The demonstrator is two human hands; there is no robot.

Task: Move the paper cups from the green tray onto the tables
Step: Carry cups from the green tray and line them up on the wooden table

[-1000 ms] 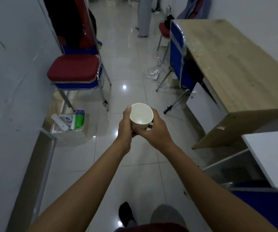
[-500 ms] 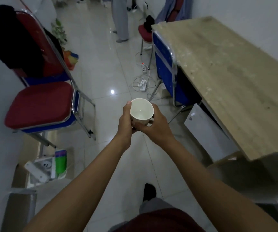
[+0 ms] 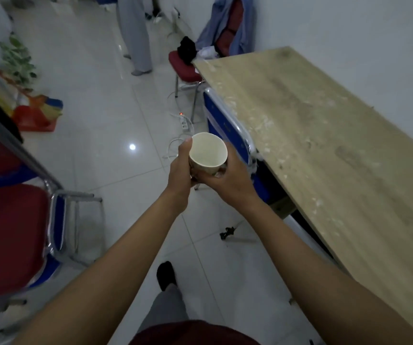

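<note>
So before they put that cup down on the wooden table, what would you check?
1. Grip: left hand and right hand both hold the paper cup: ok.
2. Cup upright, mouth up, looks empty: ok.
3. Landing spot: the wooden table shows bare surface close by: ok.
4. Cup over the table: not ok, it hangs over the floor, left of the table's edge.
5. Clearance over the blue chair tucked against that edge: cannot tell.
6. Cups left on the green tray: cannot tell, tray not in view.
</note>
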